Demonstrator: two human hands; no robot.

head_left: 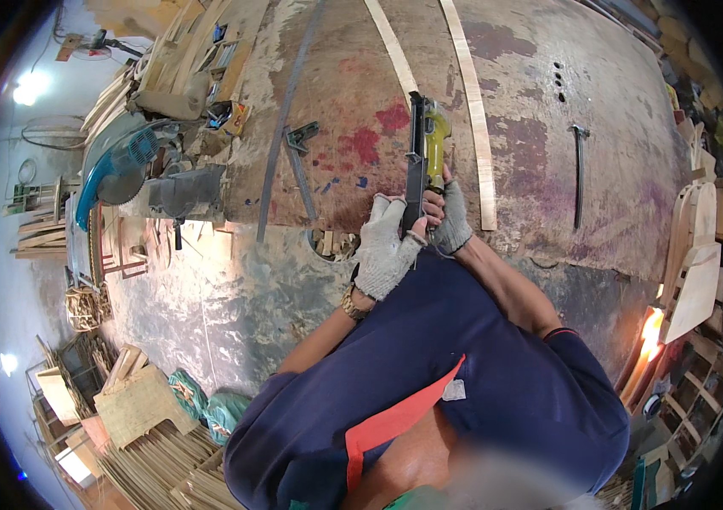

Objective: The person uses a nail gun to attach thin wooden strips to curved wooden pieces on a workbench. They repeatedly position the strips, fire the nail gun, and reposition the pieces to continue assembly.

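Note:
A nail gun with a yellow-green body and a long black magazine is held over the near edge of the worktable, its nose end pointing away from me. My right hand, in a grey fingerless glove, is closed round its handle. At the near end of the magazine, my left hand grips with fingers on one side and the thumb on the other; it wears a whitish fingerless glove. One thin wood strip runs up to the gun's far end. Another pale strip lies to its right.
On the worktable lie a square and a long grey straightedge at left, and a dark T-headed tool at right. A blue mitre saw stands at the left. Wood slats are piled at lower left.

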